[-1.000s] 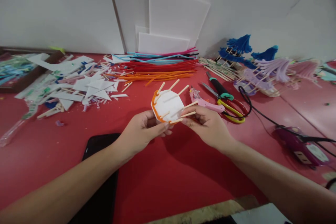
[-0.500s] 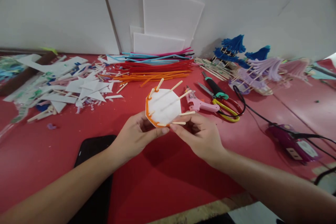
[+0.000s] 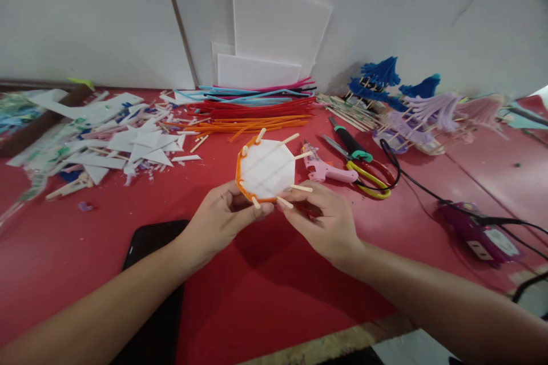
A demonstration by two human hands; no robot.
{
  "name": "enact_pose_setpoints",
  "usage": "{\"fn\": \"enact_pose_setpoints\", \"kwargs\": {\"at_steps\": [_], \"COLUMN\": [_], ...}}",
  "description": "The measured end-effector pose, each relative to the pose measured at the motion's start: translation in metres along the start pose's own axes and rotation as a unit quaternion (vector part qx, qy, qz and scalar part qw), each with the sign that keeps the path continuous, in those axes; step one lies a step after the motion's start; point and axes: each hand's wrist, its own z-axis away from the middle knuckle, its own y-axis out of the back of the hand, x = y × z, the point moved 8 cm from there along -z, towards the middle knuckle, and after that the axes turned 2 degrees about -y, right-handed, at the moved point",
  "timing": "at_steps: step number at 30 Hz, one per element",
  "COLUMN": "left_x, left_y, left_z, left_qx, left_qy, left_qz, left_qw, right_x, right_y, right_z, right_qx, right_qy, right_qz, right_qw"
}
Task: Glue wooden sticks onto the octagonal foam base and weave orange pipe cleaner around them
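Between both hands, above the red table, is a white many-sided foam board base [image 3: 268,171] with several short wooden sticks standing up around its rim. An orange pipe cleaner [image 3: 240,174] runs along its left and lower edge, looping at some sticks. My left hand [image 3: 218,219] grips the lower left edge, thumb on the near side. My right hand [image 3: 323,217] pinches at the lower right edge, by a stick [image 3: 285,202]; whether its fingertips also hold the pipe cleaner's end cannot be made out.
Pipe cleaners [image 3: 257,108] lie in coloured bundles behind. Foam scraps [image 3: 145,142] cover the left. At right are a pink glue gun [image 3: 327,171], scissors [image 3: 372,179], a purple power strip [image 3: 479,234] with cords, and blue and lilac umbrella-like pieces [image 3: 428,114]. A black phone [image 3: 158,296] lies near.
The base has tilted so its sticks point more toward me, and it sits slightly further left. Both hands keep their hold along the near edge.
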Motion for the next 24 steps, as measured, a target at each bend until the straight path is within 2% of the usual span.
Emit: {"fn": "enact_pose_setpoints", "kwargs": {"at_steps": [7, 10, 15, 21, 24], "left_x": [0.002, 0.004, 0.003, -0.008, -0.011], "left_y": [0.009, 0.009, 0.007, 0.006, 0.005], "left_z": [0.001, -0.001, -0.001, 0.002, 0.002], "left_qx": [0.055, 0.06, 0.048, 0.049, 0.043], "left_qy": [0.004, 0.006, 0.006, 0.05, 0.067], "left_qz": [-0.097, -0.104, -0.054, 0.065, 0.1], "left_qw": [0.994, 0.993, 0.997, 0.995, 0.992], "right_x": [-0.008, -0.008, -0.007, 0.004, 0.009], "right_y": [-0.004, -0.006, -0.006, -0.002, 0.001], "right_z": [0.001, 0.002, 0.001, -0.001, -0.003], "right_qx": [-0.007, -0.016, -0.024, -0.016, -0.011], "right_qy": [0.041, 0.057, 0.06, -0.009, -0.023], "right_qz": [-0.016, -0.029, -0.037, -0.006, 0.002], "right_qw": [0.999, 0.998, 0.997, 1.0, 1.0]}}
